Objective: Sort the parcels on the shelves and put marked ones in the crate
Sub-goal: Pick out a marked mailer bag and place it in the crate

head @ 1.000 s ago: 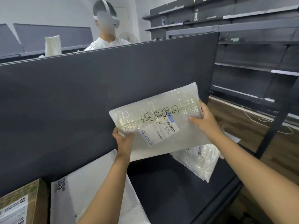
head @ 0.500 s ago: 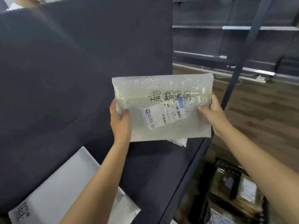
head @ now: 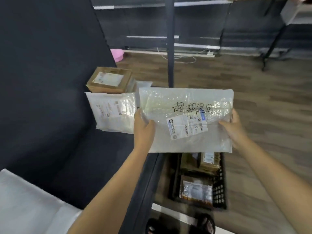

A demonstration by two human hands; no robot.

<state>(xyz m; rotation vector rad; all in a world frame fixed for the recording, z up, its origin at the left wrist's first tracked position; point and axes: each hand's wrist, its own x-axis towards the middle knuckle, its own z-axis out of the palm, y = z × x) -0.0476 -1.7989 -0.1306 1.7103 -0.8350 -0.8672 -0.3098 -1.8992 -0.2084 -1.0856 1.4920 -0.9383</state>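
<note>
Left hand (head: 143, 130) and right hand (head: 233, 128) pinch the marked bubble mailer (head: 185, 119) at its side edges; light, floppy, slippery: support both edges above crate (head: 221, 188)

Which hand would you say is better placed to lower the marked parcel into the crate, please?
Probably the right hand: it grips the parcel on the open floor side, where the crate sits; the left hand is over the shelf.

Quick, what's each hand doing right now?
Left hand: grips the bubble-wrap parcel by its left edge.
Right hand: grips the same parcel's right edge.
</note>
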